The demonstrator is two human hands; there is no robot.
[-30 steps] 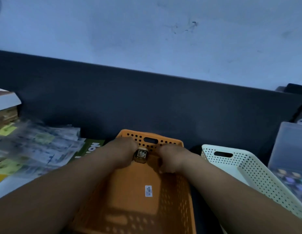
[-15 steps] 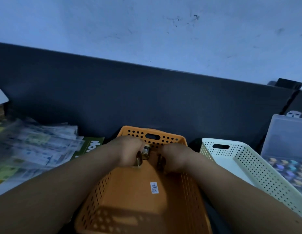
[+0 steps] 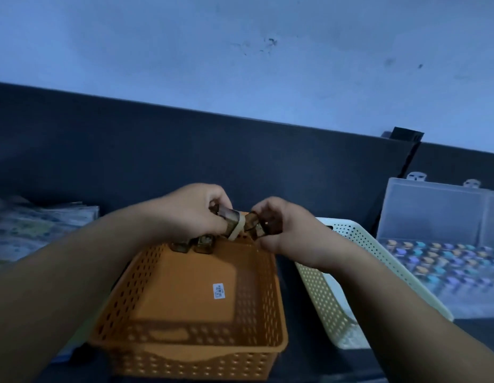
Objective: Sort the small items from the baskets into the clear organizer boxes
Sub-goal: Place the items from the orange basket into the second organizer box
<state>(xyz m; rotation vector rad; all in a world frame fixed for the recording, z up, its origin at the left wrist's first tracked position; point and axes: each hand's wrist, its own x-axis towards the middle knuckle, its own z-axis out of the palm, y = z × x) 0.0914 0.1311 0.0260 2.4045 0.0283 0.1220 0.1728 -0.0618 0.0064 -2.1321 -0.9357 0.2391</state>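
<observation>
– What do the hands have?
– The left hand point(image 3: 190, 214) and right hand point(image 3: 279, 230) each pinch small brown translucent pieces point(image 3: 231, 219), joined by a pale rubber band point(image 3: 238, 231).
– What changed?
– A second ago both hands were down inside the orange perforated plastic basket point(image 3: 185, 352). Now they're raised over its far rim.
– Meaning?
– Likely unbundling for the clear lidded organizer box point(image 3: 433, 217) on the right.

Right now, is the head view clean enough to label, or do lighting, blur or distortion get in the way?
Head view: dim with a blue cast; packets at the left edge smeared by blur; left hand, right hand and the brown items they hold reasonably sharp but dark; shadow across the orange basket floor; organizer box contents at the right soft; wide lens stretches the bottom corners.
</observation>
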